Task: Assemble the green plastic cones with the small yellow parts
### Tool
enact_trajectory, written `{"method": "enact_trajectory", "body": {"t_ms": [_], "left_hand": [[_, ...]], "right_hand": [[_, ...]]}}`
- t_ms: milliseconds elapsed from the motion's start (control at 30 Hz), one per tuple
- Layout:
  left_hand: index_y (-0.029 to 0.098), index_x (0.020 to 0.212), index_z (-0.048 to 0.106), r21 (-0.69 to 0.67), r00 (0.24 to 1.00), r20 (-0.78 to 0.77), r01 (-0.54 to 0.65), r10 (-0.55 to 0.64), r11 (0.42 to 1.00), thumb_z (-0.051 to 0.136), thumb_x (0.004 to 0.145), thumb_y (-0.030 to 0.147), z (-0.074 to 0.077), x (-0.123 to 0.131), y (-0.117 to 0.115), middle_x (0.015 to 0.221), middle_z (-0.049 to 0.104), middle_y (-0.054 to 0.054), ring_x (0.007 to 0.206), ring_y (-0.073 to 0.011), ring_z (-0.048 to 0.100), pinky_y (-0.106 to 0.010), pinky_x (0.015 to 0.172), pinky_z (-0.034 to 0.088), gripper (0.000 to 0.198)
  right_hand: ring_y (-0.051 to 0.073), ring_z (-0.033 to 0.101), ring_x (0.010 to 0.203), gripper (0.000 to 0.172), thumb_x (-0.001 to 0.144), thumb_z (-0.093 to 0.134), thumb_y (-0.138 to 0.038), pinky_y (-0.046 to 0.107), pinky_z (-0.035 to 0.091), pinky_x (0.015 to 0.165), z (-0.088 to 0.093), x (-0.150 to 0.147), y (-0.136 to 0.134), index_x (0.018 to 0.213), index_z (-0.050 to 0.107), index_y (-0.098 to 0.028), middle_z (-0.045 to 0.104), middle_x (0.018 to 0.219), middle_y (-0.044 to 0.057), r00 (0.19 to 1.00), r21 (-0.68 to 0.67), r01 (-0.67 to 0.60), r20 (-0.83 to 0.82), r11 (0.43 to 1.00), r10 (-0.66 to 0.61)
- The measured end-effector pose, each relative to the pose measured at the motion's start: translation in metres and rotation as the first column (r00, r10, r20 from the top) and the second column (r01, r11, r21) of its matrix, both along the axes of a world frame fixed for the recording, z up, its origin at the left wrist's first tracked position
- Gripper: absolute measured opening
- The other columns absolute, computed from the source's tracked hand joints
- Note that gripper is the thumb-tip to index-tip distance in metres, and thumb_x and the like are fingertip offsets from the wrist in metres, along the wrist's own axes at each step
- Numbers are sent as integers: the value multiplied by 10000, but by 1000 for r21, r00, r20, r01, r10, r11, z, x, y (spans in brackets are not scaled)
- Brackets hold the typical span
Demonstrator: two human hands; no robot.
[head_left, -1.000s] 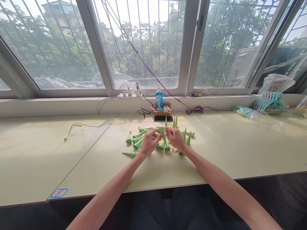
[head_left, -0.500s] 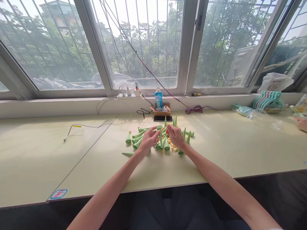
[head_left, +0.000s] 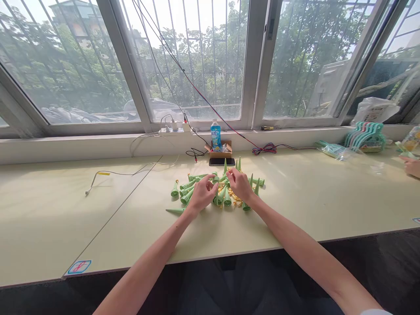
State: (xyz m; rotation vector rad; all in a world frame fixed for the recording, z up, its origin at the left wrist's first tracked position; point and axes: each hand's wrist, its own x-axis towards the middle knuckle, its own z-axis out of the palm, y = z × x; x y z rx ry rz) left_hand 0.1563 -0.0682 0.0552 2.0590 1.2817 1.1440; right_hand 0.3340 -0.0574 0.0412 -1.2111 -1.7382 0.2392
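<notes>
A pile of green plastic cones (head_left: 188, 191) lies on the pale table (head_left: 311, 197), mixed with small yellow pieces (head_left: 235, 201). Some cones stand upright (head_left: 257, 187), others lie on their sides. My left hand (head_left: 201, 196) hovers over the middle of the pile, its fingers curled and pinching a green cone (head_left: 215, 179). My right hand (head_left: 241, 185) is just right of it, thumb and fingers pressed together at the tips. What they pinch is too small to name. The two hands are a few centimetres apart.
Behind the pile are a black phone (head_left: 222, 161), a small cardboard box (head_left: 220, 153) and a blue-labelled bottle (head_left: 215, 135). Red and black wires (head_left: 265, 150) and a white cable (head_left: 131, 170) lie on the table. Teal hangers (head_left: 365, 134) and another person's hand (head_left: 411, 165) are at far right.
Both hands have lifted slightly and drawn a little apart over the pile. The view has tilted, and another person's hand has come in at the right edge.
</notes>
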Motion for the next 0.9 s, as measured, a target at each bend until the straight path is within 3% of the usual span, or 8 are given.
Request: {"method": "enact_trajectory", "body": {"t_ms": [167, 367, 900], "left_hand": [[164, 1092, 659, 34, 987, -158, -2, 8, 999, 549, 826, 319, -4, 0, 2, 604, 639, 8, 573, -159, 573, -276, 623, 429, 327], [156, 1065, 687, 37, 975, -222, 4, 4, 999, 552, 829, 324, -5, 1, 0, 639, 652, -10, 588, -172, 584, -294, 647, 444, 319], [175, 1066, 692, 36, 975, -224, 4, 4, 999, 537, 855, 349, -7, 0, 2, 687, 656, -21, 566, -158, 545, -306, 654, 439, 314]], "right_hand": [[136, 501, 588, 143, 943, 471, -195, 241, 352, 602, -3, 1, 2, 866, 588, -168, 592, 675, 12, 984, -88, 7, 178, 996, 9], [151, 555, 686, 150, 925, 487, -160, 250, 378, 667, -5, 2, 3, 949, 635, -153, 655, 793, 51, 960, -130, 0, 277, 992, 36], [168, 580, 716, 204, 837, 550, -91, 240, 366, 629, 9, 10, -7, 988, 669, -158, 670, 774, 56, 900, -234, -45, 413, 971, 141]]}}
